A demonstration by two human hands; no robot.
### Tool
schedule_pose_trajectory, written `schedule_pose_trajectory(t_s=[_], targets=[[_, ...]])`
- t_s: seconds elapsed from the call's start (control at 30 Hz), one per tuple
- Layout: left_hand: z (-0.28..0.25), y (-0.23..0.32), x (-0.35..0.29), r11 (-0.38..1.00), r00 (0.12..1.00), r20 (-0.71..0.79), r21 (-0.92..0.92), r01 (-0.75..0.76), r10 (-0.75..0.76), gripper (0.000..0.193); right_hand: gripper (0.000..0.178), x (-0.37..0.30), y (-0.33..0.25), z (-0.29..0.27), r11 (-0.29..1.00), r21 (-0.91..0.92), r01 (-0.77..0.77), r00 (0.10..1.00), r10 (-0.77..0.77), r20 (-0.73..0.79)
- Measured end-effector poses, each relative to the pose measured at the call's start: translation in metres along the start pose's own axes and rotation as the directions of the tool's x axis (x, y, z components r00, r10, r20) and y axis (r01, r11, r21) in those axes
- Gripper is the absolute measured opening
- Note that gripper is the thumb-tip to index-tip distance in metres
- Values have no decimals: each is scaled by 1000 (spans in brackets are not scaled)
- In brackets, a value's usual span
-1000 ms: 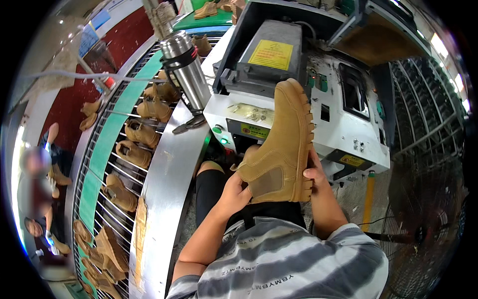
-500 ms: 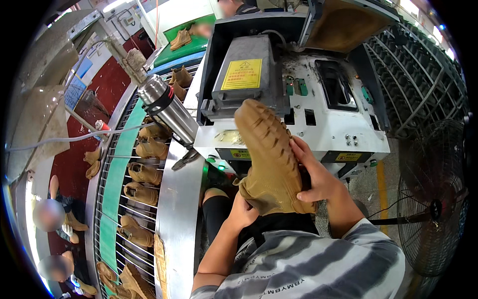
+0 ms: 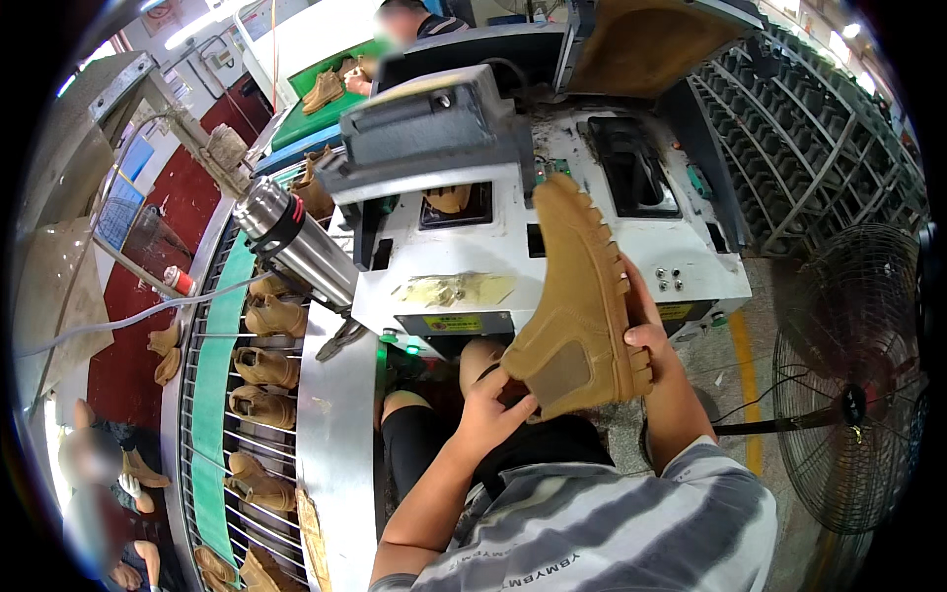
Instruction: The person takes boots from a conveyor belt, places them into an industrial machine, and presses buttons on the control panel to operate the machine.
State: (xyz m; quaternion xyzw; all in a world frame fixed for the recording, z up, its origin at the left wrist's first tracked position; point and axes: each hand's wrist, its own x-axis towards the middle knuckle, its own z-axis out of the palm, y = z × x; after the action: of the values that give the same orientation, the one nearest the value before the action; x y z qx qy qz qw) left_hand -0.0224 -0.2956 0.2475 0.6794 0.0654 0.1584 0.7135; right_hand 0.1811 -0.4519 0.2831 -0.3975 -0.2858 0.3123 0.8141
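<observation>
A tan lace-up-height boot (image 3: 572, 296) is held in front of me with its toe pointing up and its side facing me. My left hand (image 3: 490, 407) is closed on the boot's collar at the lower left. My right hand (image 3: 643, 321) grips the thick lugged sole along the right, near the heel. Just beyond the boot is a white machine (image 3: 582, 261). Its grey left cover (image 3: 424, 128) is tilted up, and part of another tan boot (image 3: 449, 199) shows in the opening below it.
On my left, a roller conveyor (image 3: 212, 395) carries several tan boots. A steel thermos (image 3: 301, 242) and dark pliers (image 3: 340, 337) rest on its metal edge. To my right stand a black fan (image 3: 843, 395) and a loaded rack (image 3: 809, 148). Co-workers sit at far left and behind the machine.
The machine's left cover has swung up, uncovering the boot beneath. The boot in my hands has turned from showing its sole to showing its side, and has moved slightly right.
</observation>
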Motion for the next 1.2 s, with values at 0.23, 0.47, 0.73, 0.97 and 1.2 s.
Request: schedule_pose_trajectory(t_s=[0.23,0.47,0.73,0.97,1.2], targets=[[-85,-89,-48,985,896,-423,42,170,-137,11,115,55,-80,-102,769,-615,173,932,-329,-150],[-139,-124,-111,974,505,-832,-200,108,-227,19,95,204,-165,-172,352,-934,-66,889,-405,-215],[-137,-127,-106,957,535,-801,-157,242,-267,15,102,313,-137,-211,31,-936,-350,918,-190,-349],[-136,-125,-101,949,560,-784,-118,292,-269,13,101,307,-110,-179,6,-853,-522,848,111,-518],[-129,-116,-95,950,553,-794,-97,296,-254,12,92,281,-78,-195,-324,-820,-472,881,-175,-439]])
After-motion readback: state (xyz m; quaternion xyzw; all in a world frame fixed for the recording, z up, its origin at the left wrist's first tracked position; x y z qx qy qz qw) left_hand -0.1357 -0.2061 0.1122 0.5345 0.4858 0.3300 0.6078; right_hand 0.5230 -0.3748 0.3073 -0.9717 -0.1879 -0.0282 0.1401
